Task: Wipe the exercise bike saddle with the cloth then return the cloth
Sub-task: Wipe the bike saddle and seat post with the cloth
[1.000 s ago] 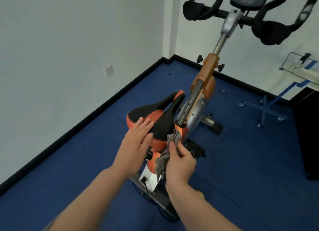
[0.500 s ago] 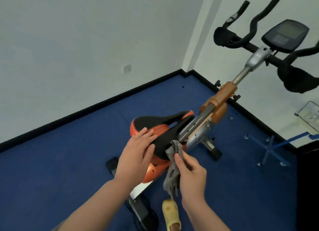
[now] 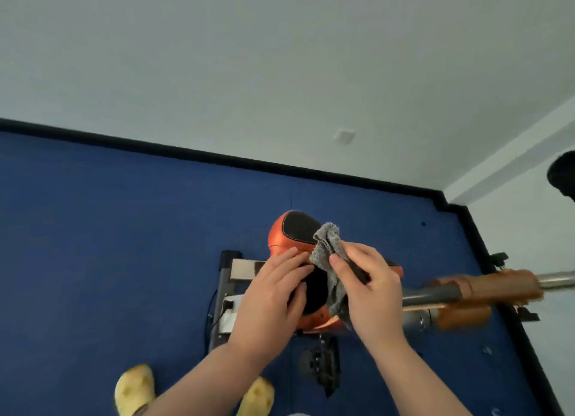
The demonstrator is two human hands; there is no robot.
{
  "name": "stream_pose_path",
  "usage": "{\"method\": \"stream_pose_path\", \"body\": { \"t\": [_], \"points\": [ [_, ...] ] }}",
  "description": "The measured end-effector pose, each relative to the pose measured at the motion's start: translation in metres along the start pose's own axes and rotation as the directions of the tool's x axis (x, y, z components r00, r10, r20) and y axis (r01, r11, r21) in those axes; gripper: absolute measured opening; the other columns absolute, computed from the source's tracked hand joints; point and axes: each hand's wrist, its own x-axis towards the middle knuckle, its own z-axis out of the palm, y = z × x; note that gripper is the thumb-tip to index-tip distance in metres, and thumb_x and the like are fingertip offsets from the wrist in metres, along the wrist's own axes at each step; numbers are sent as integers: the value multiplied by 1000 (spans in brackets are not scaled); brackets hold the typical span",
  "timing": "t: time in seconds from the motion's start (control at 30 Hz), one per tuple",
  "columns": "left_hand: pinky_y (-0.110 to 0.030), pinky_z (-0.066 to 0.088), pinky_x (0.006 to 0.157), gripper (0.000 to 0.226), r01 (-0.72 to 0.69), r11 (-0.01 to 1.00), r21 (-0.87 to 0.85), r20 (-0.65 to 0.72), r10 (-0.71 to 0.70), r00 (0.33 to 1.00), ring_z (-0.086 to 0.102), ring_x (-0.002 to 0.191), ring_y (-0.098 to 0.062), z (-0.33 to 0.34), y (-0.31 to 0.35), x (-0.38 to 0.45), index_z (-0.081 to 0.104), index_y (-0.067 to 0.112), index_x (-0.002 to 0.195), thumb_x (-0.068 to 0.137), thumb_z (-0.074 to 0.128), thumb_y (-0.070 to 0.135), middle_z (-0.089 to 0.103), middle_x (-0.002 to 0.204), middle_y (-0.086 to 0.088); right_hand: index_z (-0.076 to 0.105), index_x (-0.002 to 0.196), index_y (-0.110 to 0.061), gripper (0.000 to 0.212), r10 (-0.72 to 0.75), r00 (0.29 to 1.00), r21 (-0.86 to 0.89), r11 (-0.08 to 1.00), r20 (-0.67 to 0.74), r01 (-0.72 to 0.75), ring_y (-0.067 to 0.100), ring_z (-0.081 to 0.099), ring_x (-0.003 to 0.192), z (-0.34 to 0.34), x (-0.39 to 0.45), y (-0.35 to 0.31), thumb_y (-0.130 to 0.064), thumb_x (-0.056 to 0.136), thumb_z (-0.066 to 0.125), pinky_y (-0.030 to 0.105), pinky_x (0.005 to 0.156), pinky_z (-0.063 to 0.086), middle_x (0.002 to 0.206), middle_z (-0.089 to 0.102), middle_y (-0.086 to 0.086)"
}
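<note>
View from above, looking down on a blue floor. Nearest the camera: two yellow shoes (image 3: pixel 134 389), toes pointing fwd, w/ both bare forearms reaching out over them. Just right of the shoes sits a black pedal (image 3: pixel 323 364), low on the bike.

Next out, the left hand (image 3: pixel 270 300) lies flat on the near half of the saddle (image 3: pixel 287 236), fingers straight and together, gripping nothing; it probably steadies the seat against the rubbing. Beside it, the right hand (image 3: pixel 371 288) pinches a grey cloth (image 3: pixel 329 260) between thumb and fingers. The cloth is bunched, one end sticking up past the fingertips, the rest hanging down across the saddle's black centre. That bunching likely gives a thick pad to rub with. The hands are close together but not touching.

The saddle is orange w/ black padding; its far rounded end is uncovered. Wiping looks underway, not finished; cloth not yet returned.

To the right, the bike's orange and silver frame bar (image 3: pixel 485 288) runs out of view. Farthest: black skirting (image 3: pixel 217 157) and a white wall w/ a socket (image 3: pixel 343 135).
</note>
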Motion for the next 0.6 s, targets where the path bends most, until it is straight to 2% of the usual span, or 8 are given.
{"method": "stream_pose_path", "body": {
  "t": [0.13, 0.23, 0.33, 0.47, 0.6],
  "points": [
    [-18, 26, 113, 36, 92, 996, 11, -57, -91, 994, 32, 137, 1, -2, 6, -17, 62, 21, 122, 92, 42, 24, 51, 138, 13, 70, 110, -21, 28, -141, 982, -79, 985, 123, 152, -2, 62, 99, -9, 18, 3, -13, 84, 70, 7, 85, 44, 103, 65, -16],
    [-10, 20, 112, 40, 116, 992, 58, -49, -114, 992, 27, 137, 8, -9, 7, -26, 59, 25, 126, 92, 37, 29, 45, 141, 18, 70, 111, -20, 29, -264, 938, -176, 936, 223, 305, -1, 60, 100, -15, 27, 4, -13, 83, 70, 9, 87, 44, 103, 64, -15],
    [-15, 26, 112, 42, 123, 990, 67, -44, -120, 992, 28, 136, 8, -16, 6, -32, 56, 27, 129, 93, 36, 32, 43, 142, 20, 70, 114, -20, 32, -339, 882, -251, 868, 328, 428, 2, 60, 100, -20, 36, 5, -12, 83, 71, 15, 89, 46, 105, 64, -9],
    [-16, 25, 112, 38, 151, 985, 85, -31, -149, 988, 28, 135, 7, -20, 7, -39, 52, 30, 132, 96, 44, 25, 40, 144, 22, 69, 117, -21, 33, -394, 812, -297, 788, 431, 540, 6, 59, 102, -25, 45, 2, -14, 84, 69, 19, 88, 47, 108, 63, -10],
    [-20, 28, 112, 38, 158, 981, 109, -56, -153, 987, 32, 135, 2, -17, 14, -42, 51, 29, 134, 96, 44, 26, 40, 145, 19, 68, 117, -24, 34, -406, 773, -289, 761, 488, 581, 5, 59, 103, -25, 54, 1, -14, 84, 70, 19, 88, 48, 109, 62, -13]
  ]
}}
